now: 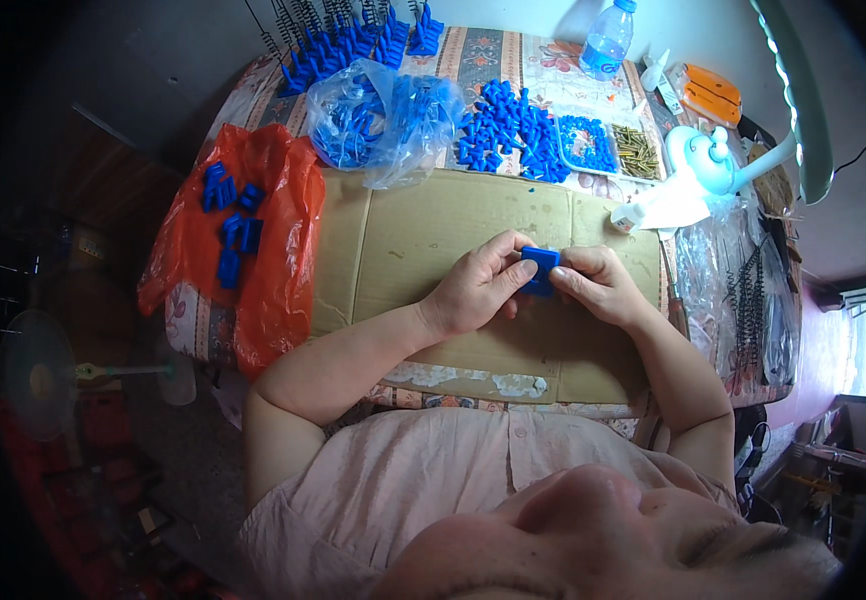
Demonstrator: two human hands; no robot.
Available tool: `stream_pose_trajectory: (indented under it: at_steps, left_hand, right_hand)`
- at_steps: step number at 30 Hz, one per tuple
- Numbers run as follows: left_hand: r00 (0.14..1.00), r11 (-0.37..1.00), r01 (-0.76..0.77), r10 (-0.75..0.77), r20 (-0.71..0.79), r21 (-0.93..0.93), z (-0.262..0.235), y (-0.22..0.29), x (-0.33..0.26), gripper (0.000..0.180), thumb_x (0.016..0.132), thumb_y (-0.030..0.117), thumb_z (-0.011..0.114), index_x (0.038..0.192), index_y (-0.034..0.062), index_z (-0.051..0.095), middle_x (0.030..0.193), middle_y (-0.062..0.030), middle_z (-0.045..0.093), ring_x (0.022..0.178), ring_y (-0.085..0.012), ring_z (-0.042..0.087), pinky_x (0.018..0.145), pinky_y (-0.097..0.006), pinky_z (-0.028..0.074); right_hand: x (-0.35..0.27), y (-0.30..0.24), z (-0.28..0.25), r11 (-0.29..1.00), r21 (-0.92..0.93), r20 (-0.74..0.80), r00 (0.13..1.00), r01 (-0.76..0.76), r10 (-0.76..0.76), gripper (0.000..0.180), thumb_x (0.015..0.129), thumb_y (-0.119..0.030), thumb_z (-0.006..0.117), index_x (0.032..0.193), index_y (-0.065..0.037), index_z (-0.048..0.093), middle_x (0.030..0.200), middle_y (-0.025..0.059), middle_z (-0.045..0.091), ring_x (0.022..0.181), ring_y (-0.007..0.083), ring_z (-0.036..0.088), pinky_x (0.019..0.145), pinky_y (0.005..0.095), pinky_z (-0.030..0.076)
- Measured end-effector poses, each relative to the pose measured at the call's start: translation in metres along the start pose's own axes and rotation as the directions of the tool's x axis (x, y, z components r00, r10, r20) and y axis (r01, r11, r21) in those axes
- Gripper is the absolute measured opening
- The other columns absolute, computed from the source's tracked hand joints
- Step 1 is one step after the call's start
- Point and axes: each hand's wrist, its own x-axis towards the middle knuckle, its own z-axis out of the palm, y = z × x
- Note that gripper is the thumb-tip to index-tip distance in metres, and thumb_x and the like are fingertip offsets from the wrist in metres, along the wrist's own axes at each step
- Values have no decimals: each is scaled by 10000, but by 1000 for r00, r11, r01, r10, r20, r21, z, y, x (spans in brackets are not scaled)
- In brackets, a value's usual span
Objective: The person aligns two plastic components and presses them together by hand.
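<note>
A small blue plastic block (540, 257) is held between both hands above the cardboard sheet (443, 225). My left hand (478, 285) grips its left side, the thumb pressed on its face. On its right side my right hand (598, 283) pinches it with thumb and bent fingers. The fingers hide the block's lower part and anything small that may be in it. Similar blue plastic pieces (230, 265) lie on a red plastic bag (288, 250) to the left.
At the back stand blue pieces with black springs (338, 50), a clear bag of blue parts (383, 115), loose blue pegs (508, 130), a box of blue bits (585, 145) and brass-coloured pins (636, 150). A desk lamp (703, 160), bottle (606, 45) and bagged springs (748, 310) are right.
</note>
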Motion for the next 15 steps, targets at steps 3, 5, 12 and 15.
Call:
stream_pose_trajectory:
  at_steps: [3,5,12,15]
  left_hand:
    - [1000,1000,7,-7,0,-10,0,0,0,184,964,188,482,1083,48,475,840,-18,569,636,-44,526,520,-189,467]
    - [1000,1000,8,-8,2,-18,0,1,0,186,965,191,481,1085,49,476,841,-17,570,636,-43,526,519,-188,466]
    - [999,997,31,-30,17,-71,-4,0,0,220,973,207,467,1116,40,470,889,-29,583,693,-57,556,538,-193,482]
    - [998,996,51,-48,51,-67,-5,3,0,239,976,209,460,1140,36,466,927,-37,589,749,-67,575,566,-202,502]
  right_hand:
    - [0,-2,1,1000,16,-8,1000,-25,25,317,916,-227,574,681,-17,537,577,-16,481,558,49,423,489,260,339]
    - [-1,0,1,999,21,-14,1000,-24,25,311,914,-227,577,686,-18,543,578,-17,483,560,50,424,491,259,341]
    - [-1,-3,2,1000,25,1,1000,-2,2,287,910,-220,579,711,-14,564,581,-16,478,569,53,421,497,263,343]
    - [-2,1,1,1000,13,-3,1000,-15,15,295,912,-222,576,703,-14,553,576,-20,454,569,52,402,494,266,332]
